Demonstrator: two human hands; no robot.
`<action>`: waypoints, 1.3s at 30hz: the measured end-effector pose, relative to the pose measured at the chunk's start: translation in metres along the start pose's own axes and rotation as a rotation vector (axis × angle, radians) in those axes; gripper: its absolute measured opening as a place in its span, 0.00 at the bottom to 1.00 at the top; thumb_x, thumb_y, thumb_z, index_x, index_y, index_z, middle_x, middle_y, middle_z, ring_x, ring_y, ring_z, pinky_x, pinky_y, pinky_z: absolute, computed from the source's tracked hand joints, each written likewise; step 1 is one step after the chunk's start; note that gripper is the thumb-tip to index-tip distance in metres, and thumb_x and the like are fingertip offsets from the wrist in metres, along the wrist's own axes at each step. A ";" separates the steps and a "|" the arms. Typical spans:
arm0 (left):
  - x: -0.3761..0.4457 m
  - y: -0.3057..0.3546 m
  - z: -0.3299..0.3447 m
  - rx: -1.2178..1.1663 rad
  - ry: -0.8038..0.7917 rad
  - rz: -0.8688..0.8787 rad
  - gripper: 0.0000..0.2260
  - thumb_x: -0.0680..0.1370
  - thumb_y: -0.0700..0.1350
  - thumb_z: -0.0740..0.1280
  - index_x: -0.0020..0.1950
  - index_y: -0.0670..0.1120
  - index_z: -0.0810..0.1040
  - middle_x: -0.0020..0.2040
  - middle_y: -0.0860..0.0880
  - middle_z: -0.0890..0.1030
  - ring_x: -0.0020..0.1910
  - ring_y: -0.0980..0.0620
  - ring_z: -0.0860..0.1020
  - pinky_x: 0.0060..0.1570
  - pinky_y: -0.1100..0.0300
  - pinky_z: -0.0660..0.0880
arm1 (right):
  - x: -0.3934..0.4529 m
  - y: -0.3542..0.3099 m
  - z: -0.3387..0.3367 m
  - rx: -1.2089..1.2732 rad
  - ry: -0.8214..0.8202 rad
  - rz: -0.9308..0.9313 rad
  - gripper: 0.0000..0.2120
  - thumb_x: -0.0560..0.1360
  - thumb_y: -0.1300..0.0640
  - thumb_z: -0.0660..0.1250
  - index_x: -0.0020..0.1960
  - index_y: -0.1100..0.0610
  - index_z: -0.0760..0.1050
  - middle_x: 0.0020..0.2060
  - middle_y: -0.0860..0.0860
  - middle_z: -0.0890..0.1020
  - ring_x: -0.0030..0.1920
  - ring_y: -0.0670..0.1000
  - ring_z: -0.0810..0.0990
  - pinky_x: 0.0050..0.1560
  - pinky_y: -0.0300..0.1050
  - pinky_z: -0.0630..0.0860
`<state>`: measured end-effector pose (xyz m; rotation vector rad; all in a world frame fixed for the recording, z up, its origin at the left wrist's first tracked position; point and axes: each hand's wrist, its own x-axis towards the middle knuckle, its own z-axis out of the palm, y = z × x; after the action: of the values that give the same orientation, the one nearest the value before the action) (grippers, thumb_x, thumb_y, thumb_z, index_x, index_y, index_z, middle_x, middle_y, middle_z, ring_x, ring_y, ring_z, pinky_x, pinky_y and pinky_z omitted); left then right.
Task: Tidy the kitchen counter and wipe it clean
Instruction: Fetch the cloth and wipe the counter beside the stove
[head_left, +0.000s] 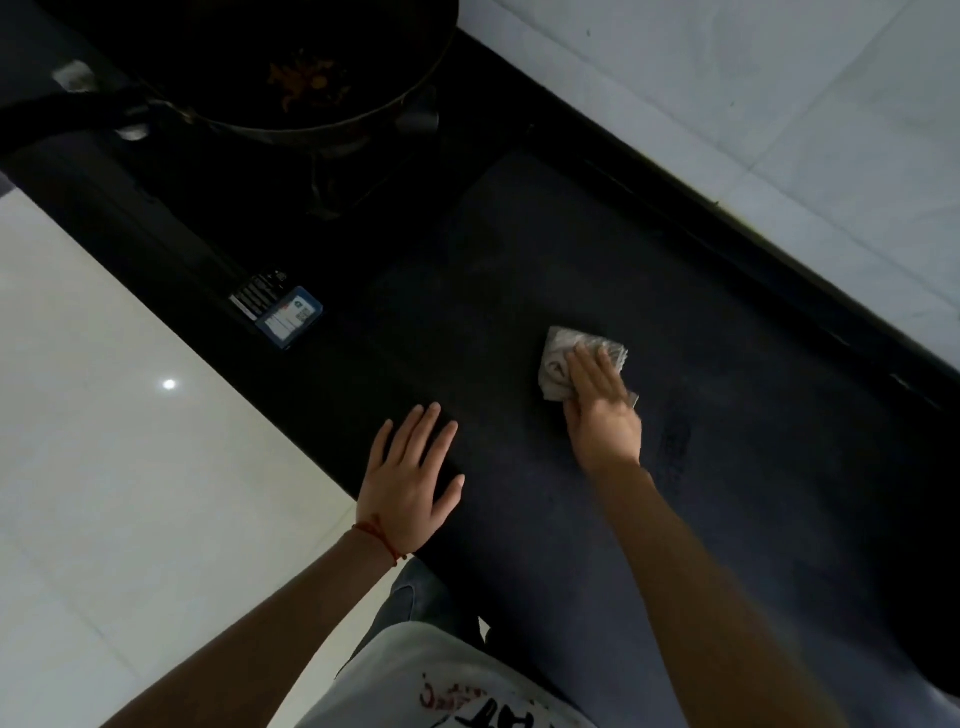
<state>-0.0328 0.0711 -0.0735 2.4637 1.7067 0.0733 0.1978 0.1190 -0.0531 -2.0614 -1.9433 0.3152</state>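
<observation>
Fingers of right hand (597, 400) flat, pressing cloth (563, 358) on counter (727, 519); left hand (410, 478) spread.

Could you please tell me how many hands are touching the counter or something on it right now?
2. The left hand rests flat on the counter's front edge; the right hand presses a cloth onto it farther back.

A crumpled grey cloth (561, 358) lies bunched on the dark, matte counter (545, 249) (its surface faintly smudged), about midway between the counter's front edge and its back edge along the wall, partly covered from the near side
</observation>
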 end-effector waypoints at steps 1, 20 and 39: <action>0.000 0.000 0.000 0.000 0.000 0.001 0.25 0.73 0.57 0.58 0.67 0.47 0.68 0.69 0.44 0.72 0.69 0.46 0.67 0.67 0.45 0.67 | 0.006 -0.005 0.002 0.026 0.020 0.047 0.22 0.68 0.62 0.63 0.63 0.59 0.75 0.62 0.55 0.78 0.66 0.58 0.72 0.50 0.56 0.81; 0.000 0.002 -0.001 0.010 0.004 -0.007 0.25 0.73 0.57 0.58 0.67 0.47 0.71 0.68 0.44 0.73 0.68 0.45 0.71 0.66 0.45 0.68 | -0.032 0.000 0.001 0.112 -0.062 -0.241 0.22 0.72 0.57 0.59 0.66 0.54 0.71 0.66 0.49 0.74 0.69 0.44 0.63 0.54 0.43 0.77; -0.004 0.007 -0.007 0.025 -0.034 -0.047 0.23 0.74 0.55 0.56 0.66 0.48 0.72 0.68 0.46 0.73 0.68 0.47 0.71 0.67 0.46 0.66 | 0.020 -0.024 -0.026 -0.014 -0.248 0.016 0.26 0.77 0.62 0.58 0.73 0.53 0.59 0.75 0.48 0.59 0.73 0.53 0.61 0.68 0.54 0.65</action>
<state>-0.0292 0.0655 -0.0656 2.4258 1.7613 0.0046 0.1856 0.1384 -0.0194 -2.1344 -2.0714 0.5878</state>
